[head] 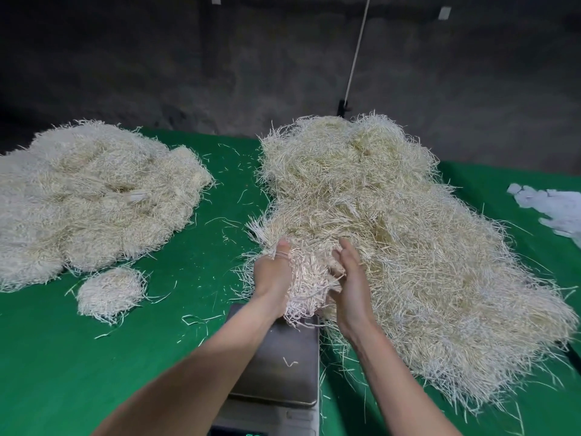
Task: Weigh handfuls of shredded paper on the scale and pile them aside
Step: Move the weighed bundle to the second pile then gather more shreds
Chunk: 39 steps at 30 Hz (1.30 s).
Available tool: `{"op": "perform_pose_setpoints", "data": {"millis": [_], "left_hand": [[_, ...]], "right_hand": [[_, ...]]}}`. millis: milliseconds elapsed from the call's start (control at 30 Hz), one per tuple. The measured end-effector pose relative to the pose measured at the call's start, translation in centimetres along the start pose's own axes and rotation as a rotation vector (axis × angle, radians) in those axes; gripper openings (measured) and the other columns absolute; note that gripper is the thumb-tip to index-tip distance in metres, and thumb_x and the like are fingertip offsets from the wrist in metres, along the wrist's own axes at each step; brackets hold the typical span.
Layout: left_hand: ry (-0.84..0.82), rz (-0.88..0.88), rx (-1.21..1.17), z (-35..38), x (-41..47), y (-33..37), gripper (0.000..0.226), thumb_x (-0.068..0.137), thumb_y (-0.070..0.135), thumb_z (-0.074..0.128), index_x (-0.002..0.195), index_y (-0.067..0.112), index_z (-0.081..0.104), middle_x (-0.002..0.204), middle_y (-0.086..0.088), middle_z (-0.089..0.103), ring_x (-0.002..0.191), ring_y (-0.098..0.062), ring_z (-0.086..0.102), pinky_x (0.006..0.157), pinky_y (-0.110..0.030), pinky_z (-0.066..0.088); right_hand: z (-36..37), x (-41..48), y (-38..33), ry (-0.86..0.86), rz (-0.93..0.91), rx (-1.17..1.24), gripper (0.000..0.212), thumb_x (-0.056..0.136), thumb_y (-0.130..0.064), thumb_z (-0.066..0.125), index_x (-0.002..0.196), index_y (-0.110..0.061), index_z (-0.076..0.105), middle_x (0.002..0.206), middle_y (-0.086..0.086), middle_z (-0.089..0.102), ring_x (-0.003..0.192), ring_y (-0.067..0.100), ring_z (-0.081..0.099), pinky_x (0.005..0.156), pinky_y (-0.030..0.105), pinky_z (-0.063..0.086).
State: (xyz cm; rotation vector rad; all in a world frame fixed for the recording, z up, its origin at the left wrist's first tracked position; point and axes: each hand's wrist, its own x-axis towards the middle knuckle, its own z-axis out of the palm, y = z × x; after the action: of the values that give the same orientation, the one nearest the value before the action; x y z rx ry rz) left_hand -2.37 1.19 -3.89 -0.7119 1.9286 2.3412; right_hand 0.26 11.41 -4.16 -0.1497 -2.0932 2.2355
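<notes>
A green desk carries everything. The biggest mass is the right heap of shredded paper, which runs from the far edge to the near right and looks like the stock not yet weighed. The left heap, well apart across a bare green strip, is likely the weighed store. The scale sits near, between the forearms, touching the right heap's near-left fringe. Its pan is bare but for one strand, and its display is cut off at the frame's edge and unreadable. A small clump lies just beside the left heap's near edge.

The handful is held above the far end of the pan, its upper part merging with the right heap. The left grip clasps it, thumb on top and fingers curled beneath. The right grip presses flat against its other side, fingers fairly straight, tips buried in strands.

The step in hand seems to be gathering a portion from the stock. Next it wants pulling free of trailing strands, then setting wholly on the pan, clear of the right heap, so the reading is true.
</notes>
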Motion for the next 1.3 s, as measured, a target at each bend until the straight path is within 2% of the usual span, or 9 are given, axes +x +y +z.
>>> {"op": "perform_pose_setpoints", "data": {"millis": [100,233,333,400,633,733,833,1000,1300], "left_hand": [[-0.127,0.151,0.103,0.6,-1.3,-0.3,0.025,0.1,0.037,0.041,0.09,0.02,0.056,0.093,0.006,0.056,0.084,-0.015,0.058,0.072,-0.022,0.048],[-0.138,0.088,0.037,0.9,-2.4,1.4,0.059,0.098,0.053,0.03,0.129,0.008,0.051,0.121,0.001,0.056,0.118,-0.023,0.053,0.095,-0.029,0.044],[-0.031,0.33,0.04,0.2,-1.2,2.2,0.044,0.1,0.035,0.043,0.068,0.009,0.059,0.06,0.006,0.053,0.049,-0.009,0.047,0.048,-0.022,0.039],[-0.095,0.452,0.246,0.3,-1.3,1.8,0.039,0.099,0.031,0.046,0.075,0.004,0.06,0.065,0.013,0.048,0.042,-0.002,0.037,0.041,-0.017,0.031],[-0.301,0.095,-0.024,-1.5,-1.9,-0.7,0.067,0.078,0.064,0.056,0.135,0.031,0.042,0.14,0.012,0.042,0.127,-0.011,0.04,0.101,-0.034,0.031],[-0.18,-0.212,-0.262,-0.9,-1.7,-1.3,0.073,0.078,0.074,0.045,0.125,0.019,0.056,0.122,-0.002,0.061,0.111,-0.025,0.06,0.094,-0.043,0.048],[0.062,-0.149,-0.21,-0.9,-0.3,-0.2,0.053,0.093,0.057,0.042,0.077,0.01,0.06,0.07,-0.007,0.059,0.06,-0.017,0.059,0.053,-0.021,0.044],[-0.01,-0.025,-0.011,-0.9,-1.7,-1.2,0.042,0.098,0.047,0.037,0.071,0.017,0.047,0.036,0.012,0.032,0.033,-0.002,0.031,0.037,-0.015,0.03],[0.123,-0.085,-0.111,-7.8,2.4,1.1,0.036,0.098,0.045,0.042,0.069,0.024,0.038,0.069,0.004,0.035,0.062,-0.013,0.036,0.058,-0.028,0.03]], "right_hand": [[1.7,-0.6,-0.9,-0.159,-0.326,-0.551,0.043,0.094,-0.058,0.024,0.136,-0.058,0.021,0.149,-0.028,0.013,0.138,-0.004,0.013,0.11,0.028,0.009],[2.1,1.0,-1.4,-0.155,-0.185,-0.379,0.043,0.1,-0.051,0.028,0.138,-0.037,0.04,0.139,-0.019,0.043,0.12,-0.011,0.035,0.099,0.015,0.028],[3.9,-0.4,-1.0,-0.058,-0.325,-0.357,0.02,0.101,-0.034,0.037,0.103,-0.029,0.057,0.082,-0.029,0.057,0.07,-0.025,0.05,0.063,-0.001,0.039],[4.0,0.2,-0.7,0.053,-0.297,-0.336,0.033,0.102,-0.027,0.037,0.076,-0.02,0.057,0.059,-0.014,0.051,0.046,-0.006,0.046,0.045,0.01,0.034],[2.4,2.8,-1.1,0.321,-0.024,-0.162,0.028,0.102,-0.041,0.031,0.102,-0.025,0.054,0.066,-0.01,0.039,0.054,0.001,0.04,0.054,0.013,0.036],[3.5,1.5,-0.3,0.286,-0.039,-0.194,0.035,0.103,-0.04,0.026,0.097,-0.02,0.054,0.092,-0.001,0.059,0.08,0.011,0.047,0.076,0.028,0.039],[5.2,-2.0,2.3,0.214,-0.305,-0.437,0.037,0.103,-0.032,0.026,0.07,-0.026,0.044,0.067,-0.009,0.048,0.058,0.0,0.039,0.059,0.015,0.034],[3.9,-0.4,1.9,0.232,-0.204,-0.486,0.032,0.091,0.014,0.034,0.08,0.005,0.062,0.081,0.017,0.061,0.06,0.016,0.05,0.064,0.035,0.038],[6.7,-1.4,1.6,-0.058,0.064,-0.128,0.009,0.089,-0.022,0.062,0.097,-0.019,0.062,0.103,-0.003,0.062,0.093,0.015,0.055,0.067,0.009,0.044]]}}
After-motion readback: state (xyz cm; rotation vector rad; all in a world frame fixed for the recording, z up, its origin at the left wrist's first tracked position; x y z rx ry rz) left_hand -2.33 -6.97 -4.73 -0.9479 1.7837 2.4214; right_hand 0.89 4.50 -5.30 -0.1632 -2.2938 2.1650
